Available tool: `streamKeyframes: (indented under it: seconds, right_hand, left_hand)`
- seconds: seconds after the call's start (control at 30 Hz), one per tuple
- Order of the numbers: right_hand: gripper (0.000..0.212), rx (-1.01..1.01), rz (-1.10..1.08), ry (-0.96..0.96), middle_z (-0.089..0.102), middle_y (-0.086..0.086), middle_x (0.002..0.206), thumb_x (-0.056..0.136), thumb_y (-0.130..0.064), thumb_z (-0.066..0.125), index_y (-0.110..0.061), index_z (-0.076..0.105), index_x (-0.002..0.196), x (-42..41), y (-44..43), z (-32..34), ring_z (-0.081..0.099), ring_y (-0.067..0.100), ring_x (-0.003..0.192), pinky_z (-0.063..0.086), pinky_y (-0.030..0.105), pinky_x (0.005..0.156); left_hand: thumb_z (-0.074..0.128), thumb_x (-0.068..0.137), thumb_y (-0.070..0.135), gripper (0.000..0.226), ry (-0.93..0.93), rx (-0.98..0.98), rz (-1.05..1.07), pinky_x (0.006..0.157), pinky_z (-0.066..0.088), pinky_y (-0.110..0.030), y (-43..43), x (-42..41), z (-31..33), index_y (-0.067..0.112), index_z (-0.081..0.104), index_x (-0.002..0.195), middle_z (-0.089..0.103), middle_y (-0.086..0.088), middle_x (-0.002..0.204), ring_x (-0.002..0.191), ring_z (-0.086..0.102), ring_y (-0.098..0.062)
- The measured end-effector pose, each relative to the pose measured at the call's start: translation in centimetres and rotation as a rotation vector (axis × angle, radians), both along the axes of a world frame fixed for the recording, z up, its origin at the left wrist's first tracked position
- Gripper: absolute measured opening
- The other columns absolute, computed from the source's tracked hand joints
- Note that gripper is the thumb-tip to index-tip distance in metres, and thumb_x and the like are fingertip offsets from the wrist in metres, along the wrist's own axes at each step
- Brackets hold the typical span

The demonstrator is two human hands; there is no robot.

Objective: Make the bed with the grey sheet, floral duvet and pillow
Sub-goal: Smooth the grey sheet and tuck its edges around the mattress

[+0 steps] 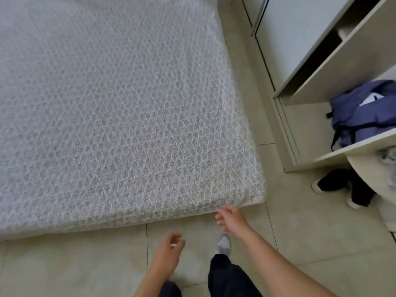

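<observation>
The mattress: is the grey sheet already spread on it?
No, the mattress lies bare, showing only its textured white cover; no grey sheet is in view.

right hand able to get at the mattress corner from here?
Probably yes: the right hand is open, empty and just short of the mattress near corner, with only bare floor between them.

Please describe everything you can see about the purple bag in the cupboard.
The purple bag looks like soft fabric, slumped and creased, with black straps hanging at its front. It rests on a pale cupboard shelf, partly open at the top, where something white shows inside. Its right part is cut off by the picture edge. Neither hand touches it.
</observation>
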State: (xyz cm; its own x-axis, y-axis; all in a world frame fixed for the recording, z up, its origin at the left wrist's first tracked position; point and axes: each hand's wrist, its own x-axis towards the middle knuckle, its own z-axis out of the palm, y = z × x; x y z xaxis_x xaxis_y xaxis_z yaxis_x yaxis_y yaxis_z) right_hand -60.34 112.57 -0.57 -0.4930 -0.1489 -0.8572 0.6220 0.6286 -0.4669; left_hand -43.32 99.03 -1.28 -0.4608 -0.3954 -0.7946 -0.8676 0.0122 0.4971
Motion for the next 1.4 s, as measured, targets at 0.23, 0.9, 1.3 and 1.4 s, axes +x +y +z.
streamKeyframes:
  seconds: [0.23, 0.9, 1.3, 1.4]
  right_hand:
    - [0.019, -0.070, -0.611, -0.114, 0.056, 0.006, 0.103, 0.094, -0.015, 0.060, -0.011, 0.050, 0.110, 1.9, -2.4, -9.9, 0.061, 0.023, 0.086, 0.052, 0.029, 0.059]
    - [0.025, -0.045, -0.688, 0.261, 0.051, 0.003, 0.066, 0.095, -0.035, 0.058, -0.013, 0.056, 0.083, 4.4, 2.1, -11.7, 0.039, 0.011, 0.053, 0.031, 0.023, 0.048]
    - [0.040, -0.062, -0.757, 0.419, 0.048, 0.008, 0.069, 0.095, -0.033, 0.059, -0.009, 0.046, 0.067, 7.5, 3.6, -8.3, 0.039, 0.016, 0.058, 0.033, 0.026, 0.053]
    - [0.041, -0.040, -0.787, 0.409, 0.045, 0.007, 0.064, 0.095, -0.031, 0.059, -0.008, 0.044, 0.064, 9.1, 4.2, -8.1, 0.037, 0.016, 0.056, 0.032, 0.027, 0.052]
  left_hand:
    - [0.058, 0.095, 0.027, 0.038, -0.046, 0.197, 0.311, 0.069, 0.051, -0.032, -4.6, -0.4, -10.1, 0.011, 0.046, 0.127, 0.059, -0.004, 0.110, 0.090, 0.065, -0.020]
    - [0.067, 0.090, 0.025, 0.067, 0.290, 0.311, 0.911, 0.077, 0.051, -0.030, -6.6, 4.0, -13.3, 0.003, 0.032, 0.143, 0.053, -0.010, 0.123, 0.105, 0.058, -0.022]
    - [0.063, 0.093, 0.021, 0.066, 0.408, 0.171, 0.948, 0.094, 0.049, -0.037, -3.7, 6.9, -7.3, 0.002, 0.027, 0.145, 0.047, -0.013, 0.127, 0.115, 0.054, -0.028]
    - [0.062, 0.093, 0.020, 0.044, 0.393, 0.174, 0.937, 0.095, 0.049, -0.039, -3.0, 8.6, -7.1, 0.005, 0.041, 0.128, 0.052, -0.013, 0.121, 0.108, 0.056, -0.026]
